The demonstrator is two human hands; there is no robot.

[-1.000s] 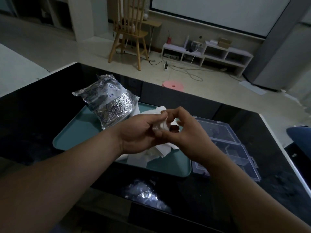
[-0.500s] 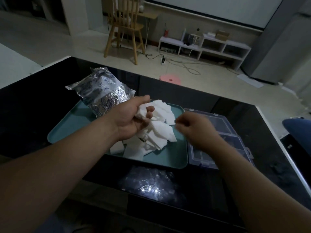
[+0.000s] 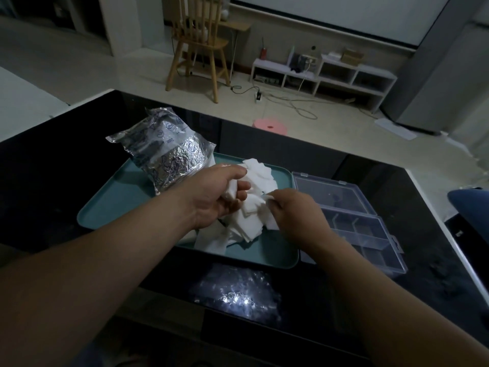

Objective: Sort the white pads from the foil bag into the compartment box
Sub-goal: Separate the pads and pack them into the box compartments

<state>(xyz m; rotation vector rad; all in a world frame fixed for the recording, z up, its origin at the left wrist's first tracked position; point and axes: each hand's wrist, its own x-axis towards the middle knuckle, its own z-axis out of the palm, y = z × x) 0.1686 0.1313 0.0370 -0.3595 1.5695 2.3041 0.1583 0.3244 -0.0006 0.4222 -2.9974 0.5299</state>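
- Right now the white pads (image 3: 251, 221) are lying in a loose heap on the teal tray (image 3: 119, 202), piling toward its right half; some are overlapping, a few are hanging near the tray's front edge
- left hand (image 3: 217, 194) is sitting over the heap, fingers curling around a small bunch of pads, thumb pressing on top; clenched on them
- right hand (image 3: 293, 210) is sitting just right of the left one, fingertips pinching the corner of one pad at the heap's right side; the hands are staying close but not touching
- foil bag (image 3: 169, 152) is lying tilted on the tray's back-left part, crumpled, its top end pointing back-left past the rim; its near end is lying just beside the left hand
- compartment box (image 3: 354, 223) is lying open on the dark table (image 3: 436, 260), touching or just beside the tray's right edge; clear lid is lying flat at the back, divided half at the front; no pads are showing in the compartments
- a clear crinkled plastic sheet (image 3: 235, 292) is lying on the table in front of the tray, catching light
- beyond the table: wooden chair (image 3: 198, 46), low white shelf (image 3: 322, 75), pink round item (image 3: 270, 126) on the floor
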